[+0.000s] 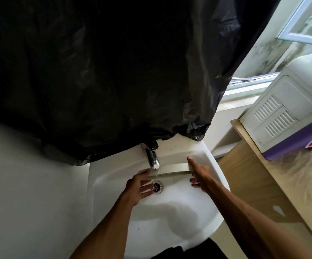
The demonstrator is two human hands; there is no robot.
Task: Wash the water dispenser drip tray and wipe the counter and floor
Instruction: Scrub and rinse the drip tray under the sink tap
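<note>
Dark clothing [188,249] shows at the bottom edge, with both bare forearms reaching up from it over a white sink [213,212].

Head view:
- The tray [172,169], a long pale piece, is held level across the basin, directly under the spout of the chrome tap [153,159] and just above the drain [157,187].
- The left hand [139,186] is at the tray's left end. Its fingers [146,187] are spread and fairly straight over the drain, and the thumb touches the tray's end.
- The right hand [201,176] holds the tray's right end. Its forefinger lies straight along the top, while the other fingers curl under the edge, pinching it.
- Whether water is running cannot be told.
- A black plastic sheet [95,71] hangs over the wall behind the sink, its lower edge touching the tap base.
- To the right, a white dispenser [286,116] with vent slots stands on a wooden bench [252,171], under an open window [308,25].
</note>
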